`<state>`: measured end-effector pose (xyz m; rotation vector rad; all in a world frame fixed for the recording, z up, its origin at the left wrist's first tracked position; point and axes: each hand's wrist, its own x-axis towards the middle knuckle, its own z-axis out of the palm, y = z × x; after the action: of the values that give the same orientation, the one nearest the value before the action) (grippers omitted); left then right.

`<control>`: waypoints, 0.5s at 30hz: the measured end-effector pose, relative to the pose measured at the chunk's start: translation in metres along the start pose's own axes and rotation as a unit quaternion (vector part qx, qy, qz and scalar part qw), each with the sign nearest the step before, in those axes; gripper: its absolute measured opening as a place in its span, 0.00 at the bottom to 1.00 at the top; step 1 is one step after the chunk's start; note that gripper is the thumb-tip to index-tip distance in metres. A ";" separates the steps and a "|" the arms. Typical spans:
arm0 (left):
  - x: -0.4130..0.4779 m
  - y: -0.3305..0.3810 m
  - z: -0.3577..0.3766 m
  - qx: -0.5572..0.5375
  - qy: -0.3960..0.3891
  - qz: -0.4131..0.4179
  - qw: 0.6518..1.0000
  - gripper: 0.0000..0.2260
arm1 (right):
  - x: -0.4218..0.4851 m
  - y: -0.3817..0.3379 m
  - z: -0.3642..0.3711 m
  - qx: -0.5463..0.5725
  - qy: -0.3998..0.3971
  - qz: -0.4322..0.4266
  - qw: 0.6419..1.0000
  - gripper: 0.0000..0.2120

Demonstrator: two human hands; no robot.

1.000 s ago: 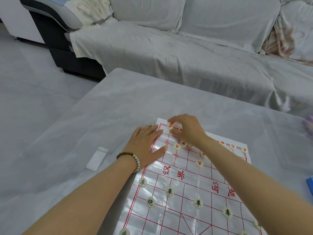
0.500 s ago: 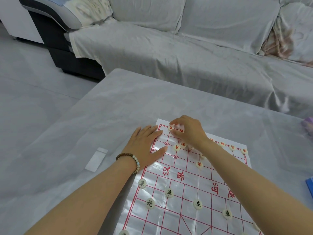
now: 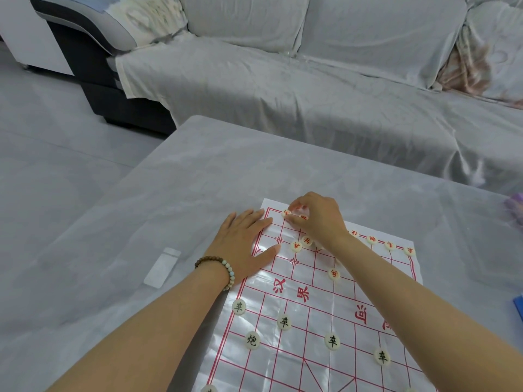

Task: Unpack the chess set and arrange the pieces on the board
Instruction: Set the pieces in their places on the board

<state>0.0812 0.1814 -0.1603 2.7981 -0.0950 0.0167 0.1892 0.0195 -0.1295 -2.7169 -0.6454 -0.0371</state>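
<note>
On the desk (image 3: 198, 179), the left hand (image 3: 246, 241) lies flat, fingers straight, pinning the board (image 3: 311, 312) at its far-left edge, while just right of it the right hand (image 3: 317, 219) pinches a red piece (image 3: 286, 213) at the far-left corner point.

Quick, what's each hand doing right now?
Left hand: open, flat on the board edge.
Right hand: pinching a red-lettered piece at the board's far corner.
</note>
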 end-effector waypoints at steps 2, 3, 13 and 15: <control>0.000 0.000 0.000 0.002 0.000 0.000 1.000 0.31 | 0.000 0.000 0.001 0.003 0.000 0.003 1.000 0.12; 0.001 0.000 0.000 0.004 0.000 0.001 1.000 0.30 | 0.000 0.000 0.000 0.006 0.000 0.005 1.000 0.12; 0.002 -0.002 0.003 0.002 -0.005 0.000 1.000 0.32 | -0.037 0.023 -0.039 0.098 0.032 0.013 0.995 0.09; 0.002 -0.002 0.002 0.008 -0.008 0.000 1.000 0.32 | -0.052 0.037 -0.050 0.100 -0.007 0.020 0.995 0.07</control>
<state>0.0831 0.1824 -0.1627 2.8152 -0.0986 -0.0036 0.1617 -0.0505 -0.0999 -2.5373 -0.5656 0.0533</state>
